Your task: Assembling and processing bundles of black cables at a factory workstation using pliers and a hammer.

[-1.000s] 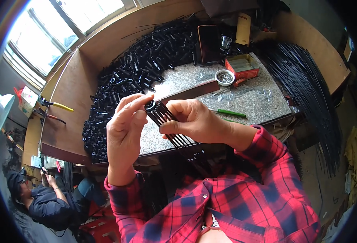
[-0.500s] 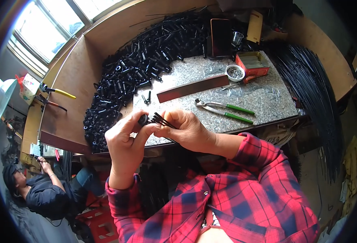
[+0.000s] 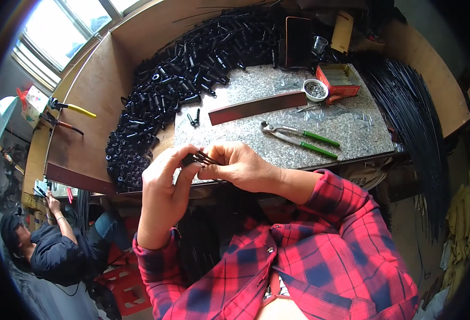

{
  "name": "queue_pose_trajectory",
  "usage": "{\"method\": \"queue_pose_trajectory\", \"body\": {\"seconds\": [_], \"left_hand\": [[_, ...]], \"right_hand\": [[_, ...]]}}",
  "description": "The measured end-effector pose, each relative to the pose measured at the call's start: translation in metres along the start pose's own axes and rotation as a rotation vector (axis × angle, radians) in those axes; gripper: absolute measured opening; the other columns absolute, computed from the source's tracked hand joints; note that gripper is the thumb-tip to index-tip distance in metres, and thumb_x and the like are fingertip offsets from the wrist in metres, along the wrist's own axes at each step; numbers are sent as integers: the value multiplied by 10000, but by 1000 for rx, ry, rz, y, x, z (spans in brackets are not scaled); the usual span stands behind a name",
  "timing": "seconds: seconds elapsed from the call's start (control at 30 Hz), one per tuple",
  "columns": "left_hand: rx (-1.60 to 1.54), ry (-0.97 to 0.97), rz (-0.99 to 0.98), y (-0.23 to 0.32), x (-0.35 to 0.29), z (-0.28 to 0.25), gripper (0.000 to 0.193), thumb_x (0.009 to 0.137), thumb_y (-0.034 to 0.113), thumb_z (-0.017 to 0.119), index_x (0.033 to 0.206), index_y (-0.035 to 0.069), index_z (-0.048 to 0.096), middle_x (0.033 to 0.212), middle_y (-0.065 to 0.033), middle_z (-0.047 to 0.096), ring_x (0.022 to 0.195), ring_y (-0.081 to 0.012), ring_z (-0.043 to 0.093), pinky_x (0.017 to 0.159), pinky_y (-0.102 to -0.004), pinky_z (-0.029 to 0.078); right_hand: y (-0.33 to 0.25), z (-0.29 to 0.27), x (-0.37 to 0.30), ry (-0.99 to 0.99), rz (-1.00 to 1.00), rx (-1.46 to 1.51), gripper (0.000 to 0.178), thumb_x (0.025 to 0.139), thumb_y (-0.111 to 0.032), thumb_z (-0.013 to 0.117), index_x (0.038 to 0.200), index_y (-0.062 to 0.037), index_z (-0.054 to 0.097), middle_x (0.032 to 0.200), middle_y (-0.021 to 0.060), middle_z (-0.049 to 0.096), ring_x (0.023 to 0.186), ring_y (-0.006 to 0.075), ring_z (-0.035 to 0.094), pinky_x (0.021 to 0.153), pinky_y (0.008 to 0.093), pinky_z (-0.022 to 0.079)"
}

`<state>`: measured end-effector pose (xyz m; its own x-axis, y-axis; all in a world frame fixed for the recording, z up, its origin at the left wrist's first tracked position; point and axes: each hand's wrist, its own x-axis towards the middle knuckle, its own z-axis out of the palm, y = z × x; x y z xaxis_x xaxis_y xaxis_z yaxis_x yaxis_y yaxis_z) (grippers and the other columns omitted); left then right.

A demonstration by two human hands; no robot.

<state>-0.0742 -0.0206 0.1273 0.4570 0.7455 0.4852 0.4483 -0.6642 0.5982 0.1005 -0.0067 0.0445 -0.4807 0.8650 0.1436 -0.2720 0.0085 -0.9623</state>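
My left hand [image 3: 163, 184] pinches a small black cylindrical part [image 3: 187, 160] between thumb and fingers. Close against it, my right hand [image 3: 245, 166] grips several thin black rods [image 3: 208, 159], their ends fanned out at the black part. Whether the rod ends sit inside the part or only touch it, I cannot tell. Both hands are above the front edge of the speckled stone slab [image 3: 235, 138]. Beyond them, a few small black pieces [image 3: 194, 117] lie loose on the slab, and green-handled pincers [image 3: 301, 140] rest to the right.
A big heap of black tubular parts [image 3: 176, 80] covers the back left. Behind the pincers lie a dark red bar [image 3: 256, 108], a white bowl [image 3: 315, 90] of small metal bits and a red box [image 3: 340, 88]. Long black rods [image 3: 405, 106] spill over the right edge. Another person [image 3: 54, 248] sits lower left.
The rods in my right hand have come closer to the black part, and that part has turned in my left fingers. The whole view has shifted slightly.
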Motion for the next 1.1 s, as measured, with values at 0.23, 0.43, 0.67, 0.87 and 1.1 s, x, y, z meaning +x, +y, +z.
{"method": "queue_pose_trajectory", "body": {"seconds": [0.23,0.43,0.67,0.87,1.1], "left_hand": [[164,194,-81,-5,-3,15,293,813,129,697,1053,2,588,896,-117,659,628,-217,617,598,-295,479],[67,49,-86,-13,-10,7,215,793,107,711,960,6,621,773,-125,636,658,-231,628,607,-294,481],[7,-54,-110,-16,-15,9,102,863,-29,578,965,-37,573,841,-90,645,774,-123,628,692,-238,492],[-557,225,-296,-26,-31,52,244,929,-21,497,1170,3,464,1049,-95,590,1000,-164,591,899,-271,452],[-693,399,-328,-34,-34,88,298,927,46,559,1168,31,385,926,-72,589,895,-146,602,840,-262,468]], "right_hand": [[19,6,8,95,-28,-20,164,886,-126,659,926,-23,537,845,-10,585,787,40,546,675,186,459],[36,-3,-2,64,-2,-8,259,833,-240,726,837,-38,564,756,-14,570,716,45,504,611,226,423],[53,6,-5,63,64,197,230,862,-193,692,895,-24,539,799,0,591,745,55,534,647,216,440],[63,16,-4,210,67,186,283,855,-232,705,921,-30,518,852,22,590,781,68,545,698,227,462],[85,21,-4,255,-19,266,237,905,-151,630,1049,-41,477,1050,44,561,1024,110,550,905,263,463]]}}
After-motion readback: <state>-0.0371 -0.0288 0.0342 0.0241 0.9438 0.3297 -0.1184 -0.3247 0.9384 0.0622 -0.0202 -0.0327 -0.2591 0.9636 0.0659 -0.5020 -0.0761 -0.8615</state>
